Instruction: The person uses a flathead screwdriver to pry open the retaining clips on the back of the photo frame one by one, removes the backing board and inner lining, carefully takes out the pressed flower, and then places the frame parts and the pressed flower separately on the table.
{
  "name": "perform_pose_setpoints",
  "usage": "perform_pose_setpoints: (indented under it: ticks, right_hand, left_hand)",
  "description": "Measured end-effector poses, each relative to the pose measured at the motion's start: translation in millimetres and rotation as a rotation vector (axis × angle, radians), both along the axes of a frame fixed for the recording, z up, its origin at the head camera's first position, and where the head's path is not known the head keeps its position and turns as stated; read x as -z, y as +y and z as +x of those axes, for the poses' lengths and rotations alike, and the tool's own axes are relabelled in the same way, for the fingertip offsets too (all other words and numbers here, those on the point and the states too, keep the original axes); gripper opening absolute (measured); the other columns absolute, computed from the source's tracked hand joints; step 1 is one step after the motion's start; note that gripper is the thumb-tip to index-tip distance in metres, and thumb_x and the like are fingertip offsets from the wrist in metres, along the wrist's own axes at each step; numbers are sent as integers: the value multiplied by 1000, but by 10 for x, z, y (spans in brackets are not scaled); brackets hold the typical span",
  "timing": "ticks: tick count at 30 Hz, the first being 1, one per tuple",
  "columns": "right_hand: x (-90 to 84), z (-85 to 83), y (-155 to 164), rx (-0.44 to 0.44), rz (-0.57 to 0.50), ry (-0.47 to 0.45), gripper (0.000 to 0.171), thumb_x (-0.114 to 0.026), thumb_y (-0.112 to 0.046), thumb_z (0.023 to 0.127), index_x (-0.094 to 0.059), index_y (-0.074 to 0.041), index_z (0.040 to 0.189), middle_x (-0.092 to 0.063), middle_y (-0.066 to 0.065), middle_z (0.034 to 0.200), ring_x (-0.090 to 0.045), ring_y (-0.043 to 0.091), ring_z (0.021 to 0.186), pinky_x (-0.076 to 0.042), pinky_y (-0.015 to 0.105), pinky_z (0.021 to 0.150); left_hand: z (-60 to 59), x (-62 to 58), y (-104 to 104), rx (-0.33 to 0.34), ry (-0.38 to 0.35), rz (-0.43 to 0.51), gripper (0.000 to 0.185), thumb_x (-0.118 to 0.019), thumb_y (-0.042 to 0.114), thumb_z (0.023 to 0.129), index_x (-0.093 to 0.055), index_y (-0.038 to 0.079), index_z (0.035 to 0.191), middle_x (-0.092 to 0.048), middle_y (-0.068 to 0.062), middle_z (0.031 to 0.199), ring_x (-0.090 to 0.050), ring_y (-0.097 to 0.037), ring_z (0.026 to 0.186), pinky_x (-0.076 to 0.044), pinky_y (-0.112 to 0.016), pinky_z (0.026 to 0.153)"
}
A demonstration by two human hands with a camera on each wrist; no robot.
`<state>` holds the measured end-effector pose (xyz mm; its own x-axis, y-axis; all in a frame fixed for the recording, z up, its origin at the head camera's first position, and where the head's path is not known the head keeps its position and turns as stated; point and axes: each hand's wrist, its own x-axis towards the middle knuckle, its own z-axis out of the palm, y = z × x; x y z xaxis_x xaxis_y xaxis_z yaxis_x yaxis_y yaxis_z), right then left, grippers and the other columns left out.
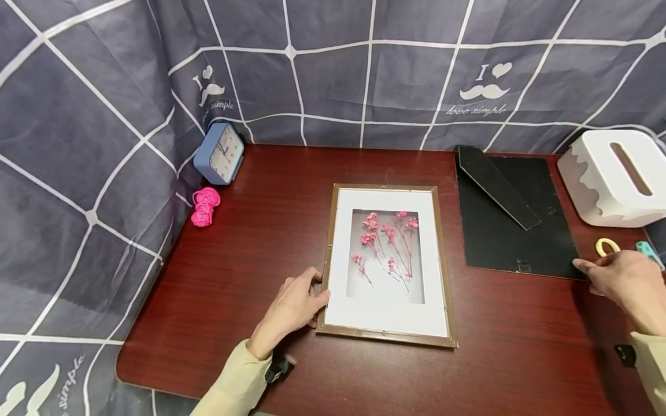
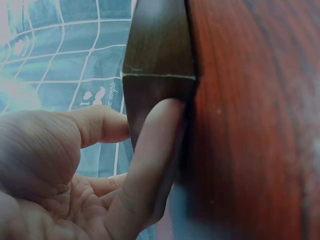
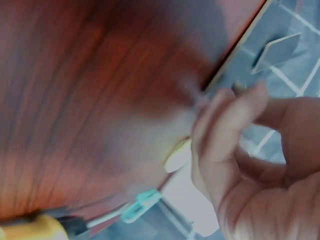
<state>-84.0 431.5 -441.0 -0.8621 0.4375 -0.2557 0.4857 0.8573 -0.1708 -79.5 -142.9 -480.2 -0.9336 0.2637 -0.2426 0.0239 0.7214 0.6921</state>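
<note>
A picture frame (image 1: pixel 385 319) with a brown-gold rim and a white mat lies face up, with pink dried flowers (image 1: pixel 387 234) inside. My left hand (image 1: pixel 293 300) pinches its lower left edge, thumb at the front face and a finger against the frame's side (image 2: pixel 160 55) in the left wrist view. To the right lies a black backing board (image 1: pixel 494 242) with its stand leg (image 1: pixel 499 188) folded slantwise across it. The near right corner of that board is between the thumb and fingers of my right hand (image 1: pixel 626 280).
A white tissue box (image 1: pixel 598 179) stands at the back right. Near my right hand are a yellow loop (image 1: pixel 606 247), a turquoise-handled tool (image 1: pixel 650 253) and a yellow-handled tool (image 3: pixel 35 228). A blue clock (image 1: pixel 219 153) and pink yarn (image 1: pixel 204 207) sit at the left edge.
</note>
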Motion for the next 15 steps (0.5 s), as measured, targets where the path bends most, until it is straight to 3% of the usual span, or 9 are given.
perform_pose_setpoints:
  ticks: [3, 6, 7, 10, 15]
  right_hand:
    - [-55, 72, -208, 0, -4, 129, 39, -68, -21, 104, -67, 17, 95, -69, 27, 73, -63, 53, 82, -48, 58, 66]
    - [-143, 110, -504, -41, -44, 237, 34, -70, -19, 102, -68, 14, 100, -70, 33, 82, -60, 56, 87, -45, 49, 60]
    - [-177, 111, -617, -64, -62, 256, 32, -70, -19, 102, -69, 13, 101, -71, 32, 82, -61, 54, 86, -44, 45, 58]
    - [-267, 98, -957, -165, -117, 304, 30, -74, -21, 100, -74, 9, 103, -74, 24, 76, -64, 42, 78, -40, 32, 56]
    - [-325, 18, -1543, -359, -218, 357, 21, -80, -19, 96, -81, 2, 99, -78, 14, 77, -62, 24, 68, -41, 30, 58]
  left_hand:
    - [-12, 7, -2, 0, -20, 0, 41, -69, 29, 102, -64, 4, 133, -64, 5, 66, -64, -4, 42, -57, -26, 62]
    - [-9, -43, 5, -13, -45, 20, 40, -69, 28, 102, -63, 3, 133, -64, 2, 68, -65, -6, 42, -57, -27, 61]
    - [2, -86, 14, -21, -49, 32, 39, -69, 26, 102, -64, 2, 132, -64, 1, 68, -66, -7, 42, -58, -27, 62]
    - [-4, -39, -5, -17, -44, 31, 40, -69, 29, 103, -63, 3, 133, -64, 2, 68, -65, -6, 42, -56, -26, 59]
    - [-14, -30, 7, -24, -71, 21, 42, -69, 31, 102, -63, 5, 135, -64, 3, 68, -65, -6, 42, -56, -24, 58]
